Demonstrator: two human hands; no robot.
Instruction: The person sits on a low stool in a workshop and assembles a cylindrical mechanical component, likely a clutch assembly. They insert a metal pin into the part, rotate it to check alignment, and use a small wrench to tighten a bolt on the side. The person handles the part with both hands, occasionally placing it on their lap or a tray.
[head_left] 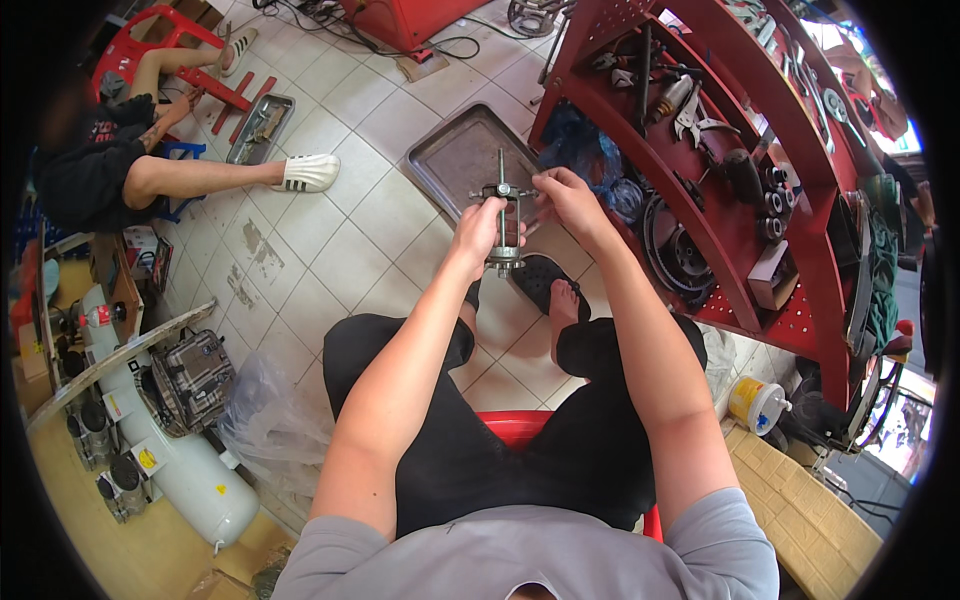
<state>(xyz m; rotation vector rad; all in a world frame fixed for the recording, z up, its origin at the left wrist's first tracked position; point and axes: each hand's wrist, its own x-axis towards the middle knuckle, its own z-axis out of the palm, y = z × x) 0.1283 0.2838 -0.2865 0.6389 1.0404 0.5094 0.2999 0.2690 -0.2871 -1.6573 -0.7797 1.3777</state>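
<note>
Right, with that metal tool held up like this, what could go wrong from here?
If the left hand loosens its grip, the metal tool might drop toward the black clog or knock against the tray on the floor. The right hand has its fingertips close to the tool's side, so a sudden turn could pinch them.

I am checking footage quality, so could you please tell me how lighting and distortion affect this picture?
Head view: fisheye distortion bows the red rack, and the corners are black; head view again: glare washes out patches at far right, while the tool in the left hand shows without obvious blur.
</note>
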